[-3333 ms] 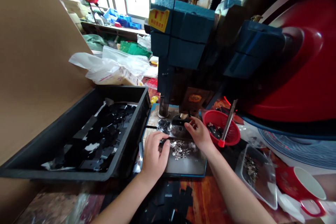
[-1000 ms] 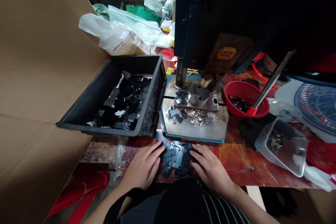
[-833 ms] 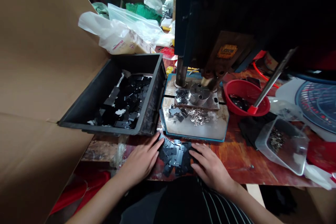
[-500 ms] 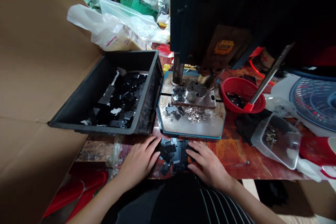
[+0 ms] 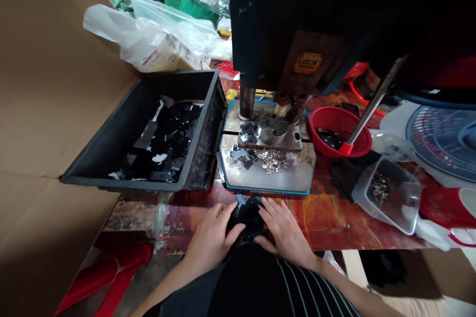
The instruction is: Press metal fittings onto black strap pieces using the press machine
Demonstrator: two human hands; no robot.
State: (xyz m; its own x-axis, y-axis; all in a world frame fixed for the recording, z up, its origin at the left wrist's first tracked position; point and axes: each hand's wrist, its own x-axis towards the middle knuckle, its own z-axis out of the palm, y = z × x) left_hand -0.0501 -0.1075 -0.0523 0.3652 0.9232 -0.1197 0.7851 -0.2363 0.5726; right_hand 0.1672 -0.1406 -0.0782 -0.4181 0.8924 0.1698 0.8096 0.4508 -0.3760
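A pile of small dark flat plates [image 5: 249, 215] lies at the table's front edge, between my two hands. My left hand [image 5: 213, 233] is against the pile's left side, fingers stretched forward and thumb pointing inward. On the other side my right hand [image 5: 282, 228] rests with its fingers extended along the plates. Both hands cup the pile from the sides, and neither is closed around a piece. Just beyond is the press base [image 5: 267, 178], with a round metal die block [image 5: 273, 128], loose dark plates [image 5: 243, 156] and many small shiny metal parts [image 5: 273, 161] on it.
A black bin [image 5: 201, 143] of dark plates stands left, beside a cardboard sheet [image 5: 44, 109]. The press head [image 5: 267, 25] overhangs the base. Right are a red bowl [image 5: 320, 146], a lever with a red tip [image 5: 366, 114], a clear plastic tub [image 5: 399, 218] and a blue fan [image 5: 442, 133].
My hands have drawn closer together, squeezing the spread plates into a narrower pile. The left hand moved right, its thumb now over the pile. The whole view has shifted slightly.
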